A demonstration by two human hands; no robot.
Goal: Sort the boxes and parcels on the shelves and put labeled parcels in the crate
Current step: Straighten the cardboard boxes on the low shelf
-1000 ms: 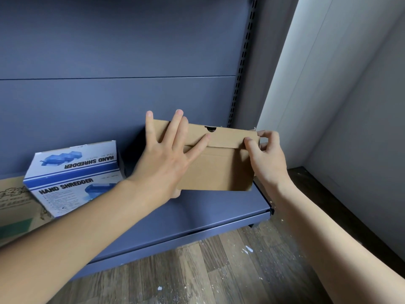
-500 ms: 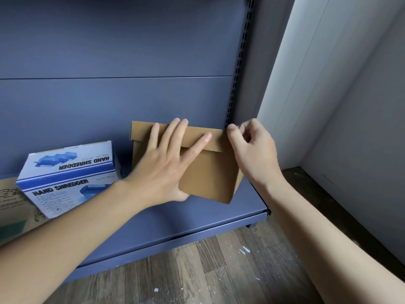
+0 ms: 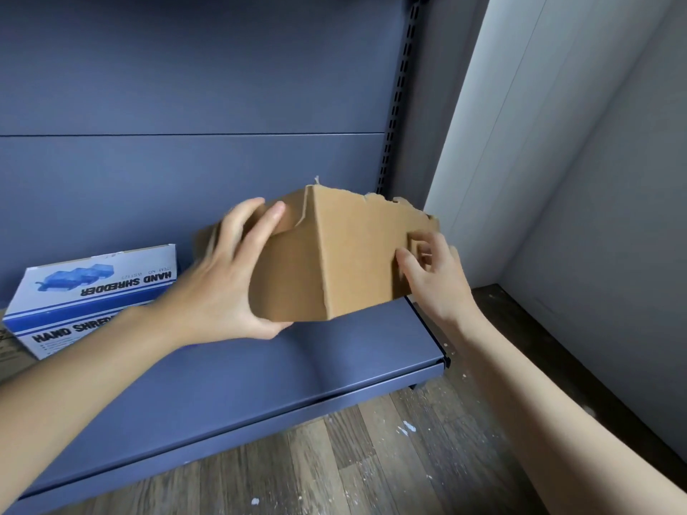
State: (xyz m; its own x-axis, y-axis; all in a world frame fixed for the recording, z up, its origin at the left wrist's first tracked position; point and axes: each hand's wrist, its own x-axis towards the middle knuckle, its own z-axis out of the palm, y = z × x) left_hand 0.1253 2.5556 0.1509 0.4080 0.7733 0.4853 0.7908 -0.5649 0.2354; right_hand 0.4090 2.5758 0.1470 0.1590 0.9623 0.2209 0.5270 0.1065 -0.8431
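Our left hand (image 3: 230, 276) grips the left end of a plain brown cardboard box (image 3: 349, 254). Its fingers curl over the upper face and its thumb hooks under the lower near corner. The fingers are slightly blurred, so we cannot make out each one. Our right hand (image 3: 435, 276) holds the box's right end, thumb pressed on the near face and fingers bent round the edge behind it. Both hands are closed on the box.

The box is tilted, with one vertical corner turned toward us and two faces showing. Its top edge is ragged and torn, with a small shred sticking up at the corner. We see no label on the faces turned our way. It sits over the right half of the blue-grey metal shelf (image 3: 282, 369), near the back, and we cannot tell whether its underside touches the shelf or hangs just above it.

To the left, well apart from the box, a white and blue carton printed HAND SHREDDER (image 3: 93, 288) lies on the same shelf, partly behind our left forearm. Beside it, at the frame's left edge, we see a sliver of another brown carton (image 3: 9, 353).

Behind everything rises the shelf unit's blue-grey back panel (image 3: 186, 87), with a slotted upright (image 3: 403, 87) at its right edge. A pale wall (image 3: 557, 161) stands to the right. Wood-look flooring (image 3: 371, 462) flecked with white specks lies below the shelf.
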